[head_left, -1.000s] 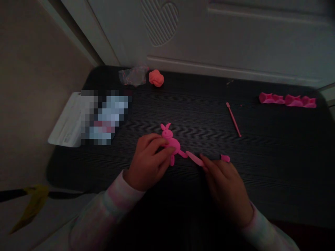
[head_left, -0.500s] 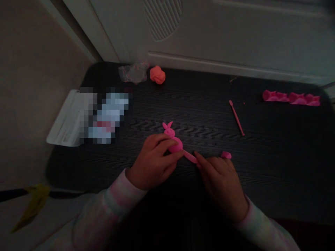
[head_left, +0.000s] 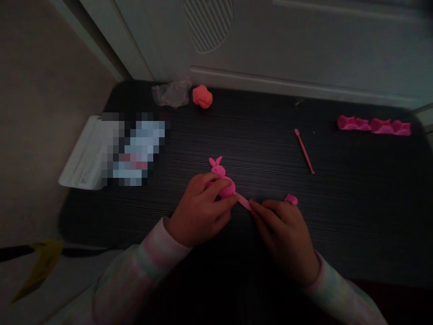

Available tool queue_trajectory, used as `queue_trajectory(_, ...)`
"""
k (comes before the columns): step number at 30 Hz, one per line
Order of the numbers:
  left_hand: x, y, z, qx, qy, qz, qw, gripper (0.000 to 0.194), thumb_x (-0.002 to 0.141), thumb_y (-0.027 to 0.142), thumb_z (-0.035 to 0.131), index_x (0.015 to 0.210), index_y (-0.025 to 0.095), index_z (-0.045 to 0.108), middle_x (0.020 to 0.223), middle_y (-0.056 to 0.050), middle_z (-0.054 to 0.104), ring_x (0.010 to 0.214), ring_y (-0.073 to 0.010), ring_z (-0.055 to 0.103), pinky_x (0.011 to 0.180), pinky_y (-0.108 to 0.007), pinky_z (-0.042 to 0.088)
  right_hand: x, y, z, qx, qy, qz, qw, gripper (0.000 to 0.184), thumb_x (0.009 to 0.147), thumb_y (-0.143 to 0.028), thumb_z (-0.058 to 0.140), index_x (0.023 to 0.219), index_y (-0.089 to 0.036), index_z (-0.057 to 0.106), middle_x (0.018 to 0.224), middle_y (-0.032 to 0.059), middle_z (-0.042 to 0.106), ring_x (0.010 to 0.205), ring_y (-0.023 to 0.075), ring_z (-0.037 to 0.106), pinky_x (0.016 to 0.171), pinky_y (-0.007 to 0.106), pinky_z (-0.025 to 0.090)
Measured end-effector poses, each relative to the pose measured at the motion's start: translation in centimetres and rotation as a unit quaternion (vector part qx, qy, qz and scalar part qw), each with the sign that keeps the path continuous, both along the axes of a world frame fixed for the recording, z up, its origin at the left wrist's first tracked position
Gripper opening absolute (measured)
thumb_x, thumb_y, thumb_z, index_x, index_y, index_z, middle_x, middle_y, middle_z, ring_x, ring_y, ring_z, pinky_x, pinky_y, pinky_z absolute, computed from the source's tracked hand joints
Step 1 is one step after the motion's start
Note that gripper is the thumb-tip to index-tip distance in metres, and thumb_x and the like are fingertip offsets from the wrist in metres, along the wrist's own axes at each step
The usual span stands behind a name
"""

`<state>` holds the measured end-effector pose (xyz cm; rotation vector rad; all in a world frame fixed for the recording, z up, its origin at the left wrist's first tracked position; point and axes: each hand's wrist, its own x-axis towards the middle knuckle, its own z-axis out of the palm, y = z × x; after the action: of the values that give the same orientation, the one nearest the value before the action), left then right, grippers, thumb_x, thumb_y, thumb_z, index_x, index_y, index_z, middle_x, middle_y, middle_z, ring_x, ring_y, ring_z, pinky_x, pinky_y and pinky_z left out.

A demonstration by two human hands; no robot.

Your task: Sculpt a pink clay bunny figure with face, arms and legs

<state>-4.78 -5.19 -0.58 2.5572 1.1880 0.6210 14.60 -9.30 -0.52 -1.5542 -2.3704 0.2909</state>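
Observation:
A pink clay rabbit figure (head_left: 227,187) lies on the dark table, its two pointed ears and round head toward the far side. My left hand (head_left: 203,210) is closed over the body, with fingers across its left and lower parts. From the body's lower right runs a thin pink clay strip (head_left: 242,201). The thumb and forefinger of my right hand (head_left: 282,234) pinch that strip's outer end, which they hide. Just beyond my right knuckles sits a small pink clay lump (head_left: 291,199).
A pink modelling tool (head_left: 304,151) and a pink row of cups (head_left: 374,125) lie to the right on the table (head_left: 250,131). At the back are an orange clay lump (head_left: 202,96) and a crumpled clear wrapper (head_left: 172,94). A white packet (head_left: 88,153) and a blurred-out item (head_left: 141,151) lie left.
My right fingertips have drawn closer together on the strip's end and shifted slightly left, so less of the strip shows. My left hand stays on the rabbit.

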Motion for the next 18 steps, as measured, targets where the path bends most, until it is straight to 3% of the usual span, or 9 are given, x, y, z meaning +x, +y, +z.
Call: queue_trajectory(18, -0.02, -0.19, -0.09, 0.002, 0.003, 0.006, 1.0, 0.02, 0.076, 0.022, 0.052, 0.092, 0.021, 0.063, 0.109, -0.006, 0.056, 0.105, -0.0243, 0.041, 0.085, -0.041, 0.038, -0.71, -0.01, -0.06, -0.005, 0.05, -0.043, 0.998, 0.018, 0.08, -0.015, 0.048, 0.093, -0.015, 0.06, 0.083, 0.0056, 0.06, 0.074, 0.0176, 0.052, 0.068, 0.034, 0.036)
